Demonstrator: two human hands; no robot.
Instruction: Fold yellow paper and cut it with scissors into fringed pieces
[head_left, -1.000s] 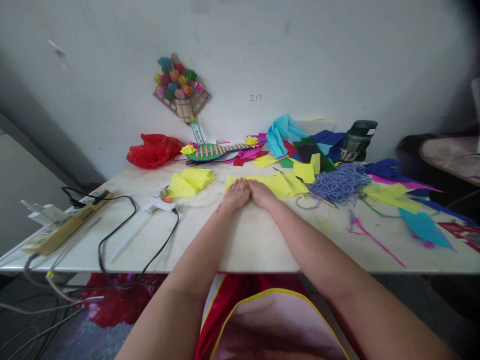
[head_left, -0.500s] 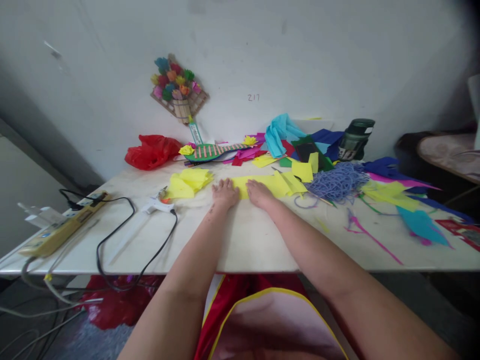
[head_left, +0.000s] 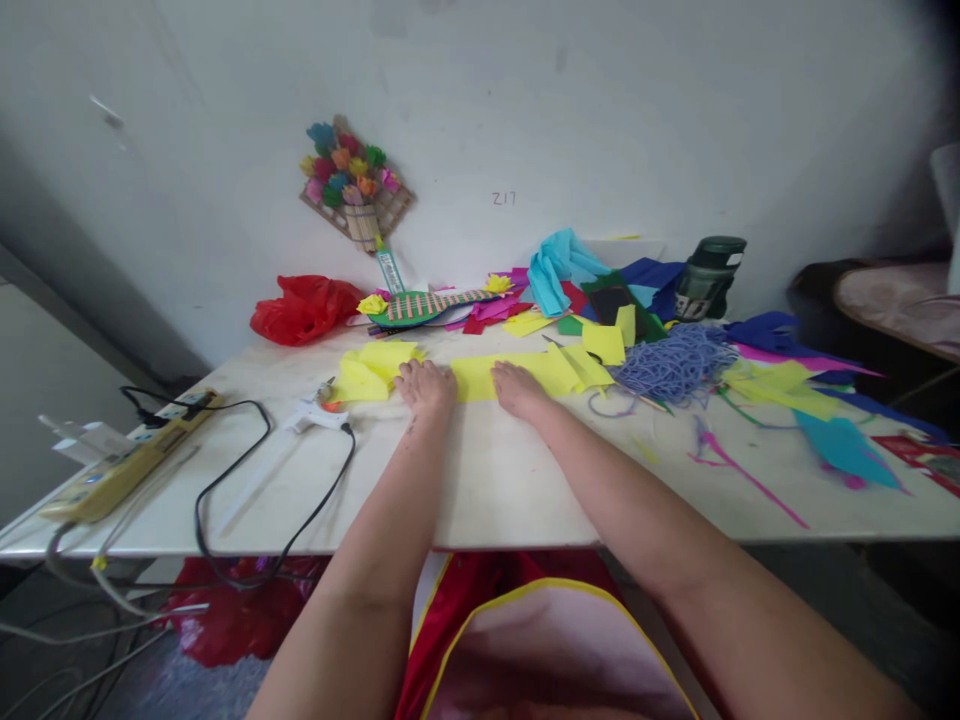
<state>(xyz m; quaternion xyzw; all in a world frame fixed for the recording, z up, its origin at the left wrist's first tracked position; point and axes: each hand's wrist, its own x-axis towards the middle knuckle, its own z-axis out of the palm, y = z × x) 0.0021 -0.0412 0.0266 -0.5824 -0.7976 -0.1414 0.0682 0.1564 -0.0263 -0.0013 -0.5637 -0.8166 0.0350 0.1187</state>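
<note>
A strip of yellow crepe paper lies flat on the white table in front of me. On its left end rests my left hand, open, fingers laid flat beside a loose stack of yellow paper. My right hand presses on the strip further right, its fingers stretched out and flat. Beyond it, smaller yellow pieces overlap the strip's right end, and a pair of scissors is partly covered there.
A hot glue gun with its black cord and a power strip lie left. A tangle of purple string, a dark bottle and coloured paper scraps are right. A red plastic bag sits at the back left.
My left hand has slid left along the yellow strip to the edge of the loose stack, showing more of the strip between my hands. My right hand stays put.
</note>
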